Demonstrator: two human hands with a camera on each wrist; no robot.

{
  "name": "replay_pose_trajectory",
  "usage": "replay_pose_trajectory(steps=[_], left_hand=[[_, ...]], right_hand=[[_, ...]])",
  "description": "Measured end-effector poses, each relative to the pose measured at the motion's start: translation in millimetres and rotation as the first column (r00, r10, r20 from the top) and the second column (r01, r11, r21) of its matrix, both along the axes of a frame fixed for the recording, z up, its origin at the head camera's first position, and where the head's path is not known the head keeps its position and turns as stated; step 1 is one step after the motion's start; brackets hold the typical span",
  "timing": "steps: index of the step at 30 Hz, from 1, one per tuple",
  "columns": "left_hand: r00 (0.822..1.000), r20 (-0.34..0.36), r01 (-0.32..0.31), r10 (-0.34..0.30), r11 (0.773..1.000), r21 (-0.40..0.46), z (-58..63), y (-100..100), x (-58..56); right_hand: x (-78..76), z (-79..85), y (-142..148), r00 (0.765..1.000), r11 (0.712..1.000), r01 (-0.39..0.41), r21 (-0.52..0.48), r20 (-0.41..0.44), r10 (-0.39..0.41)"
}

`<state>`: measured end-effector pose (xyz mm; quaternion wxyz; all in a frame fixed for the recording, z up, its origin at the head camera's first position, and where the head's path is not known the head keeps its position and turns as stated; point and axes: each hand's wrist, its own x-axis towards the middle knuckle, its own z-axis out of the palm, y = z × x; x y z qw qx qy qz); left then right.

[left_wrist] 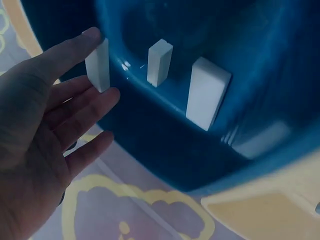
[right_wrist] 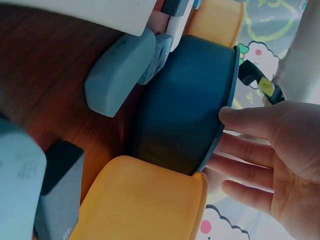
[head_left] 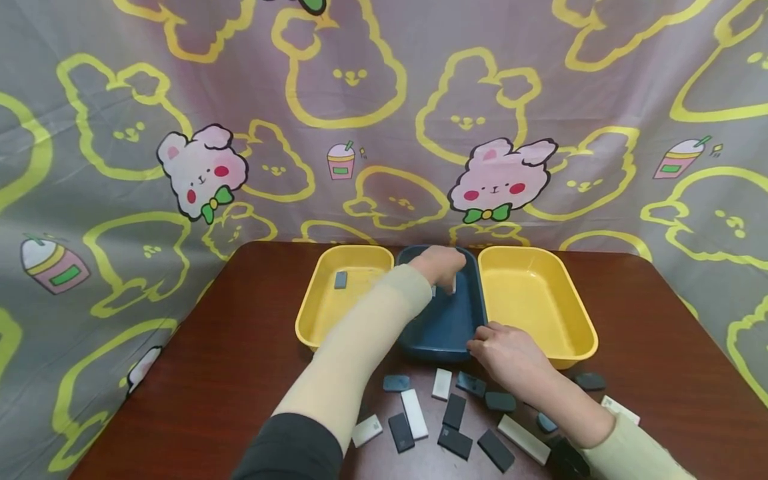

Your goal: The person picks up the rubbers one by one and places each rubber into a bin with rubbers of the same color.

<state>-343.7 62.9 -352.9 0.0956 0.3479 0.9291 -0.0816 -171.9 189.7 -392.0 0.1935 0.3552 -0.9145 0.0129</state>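
My left hand [head_left: 443,264] reaches into the far part of the blue bin [head_left: 438,330]. In the left wrist view it pinches a small white rectangular block [left_wrist: 99,67] between thumb and fingers, close by the bin's wall. A smaller white block [left_wrist: 159,62] and a larger white block [left_wrist: 207,92] are in the bin beside it. My right hand [head_left: 510,350] is at the near right corner of the blue bin. The right wrist view shows its thumb on the outer side of the rim [right_wrist: 231,80] and the fingers on the other side, gripping it.
A yellow bin [head_left: 318,287] holding a grey-blue block [head_left: 341,280] stands left of the blue bin, another yellow bin [head_left: 534,300] right. Several white, black and dark blue-green blocks [head_left: 414,413] lie on the brown table [head_left: 198,373] in front. A patterned curtain [head_left: 384,133] hangs behind.
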Motion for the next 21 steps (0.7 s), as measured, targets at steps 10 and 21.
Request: replay_pose_trajectory(steps=[10, 21], left_hand=[[1.000, 0.008, -0.017, 0.018, 0.997, -0.075, -12.8, 11.9, -9.8], [1.000, 0.019, -0.018, 0.020, 0.994, -0.104, -25.3, 15.1, -19.0]], right_hand=[[-2.9, -0.9, 2.7, 1.000, 1.000, -0.017, -0.016, -0.008, 0.017], [-4.5, -0.3, 2.1, 1.000, 1.000, 0.001, 0.007, 0.012, -0.001]])
